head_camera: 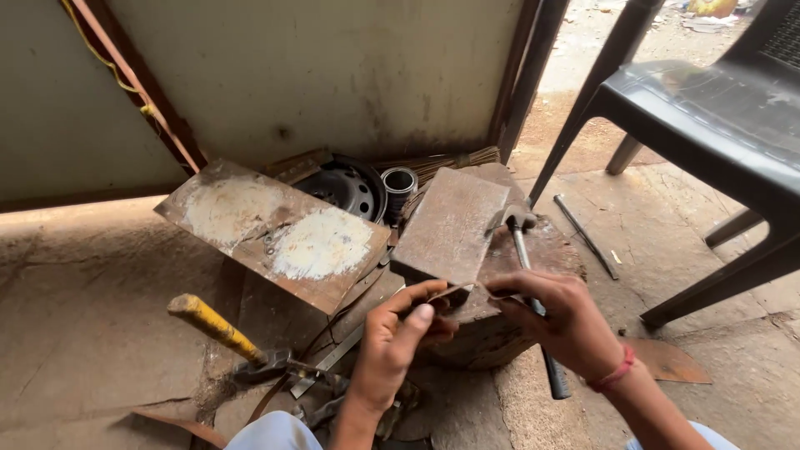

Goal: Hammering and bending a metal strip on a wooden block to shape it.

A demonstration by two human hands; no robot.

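My left hand (398, 333) and my right hand (560, 321) both pinch a thin, curved strip of rusty metal (463, 291), one at each end. The strip is held over the near edge of a rusty steel block (450, 223) that rests on a wooden stump (542, 250). A hammer with a dark handle (533, 283) lies on the stump just beyond my right hand, its head beside the block. A red band circles my right wrist.
A rusty metal plate (267, 229) with pale patches leans at left. A yellow-handled hammer (218, 329) lies on the floor among scrap. A wheel rim (346, 187), a small tin (399, 183) and a broom stand by the wall. A dark plastic chair (708, 108) is at right.
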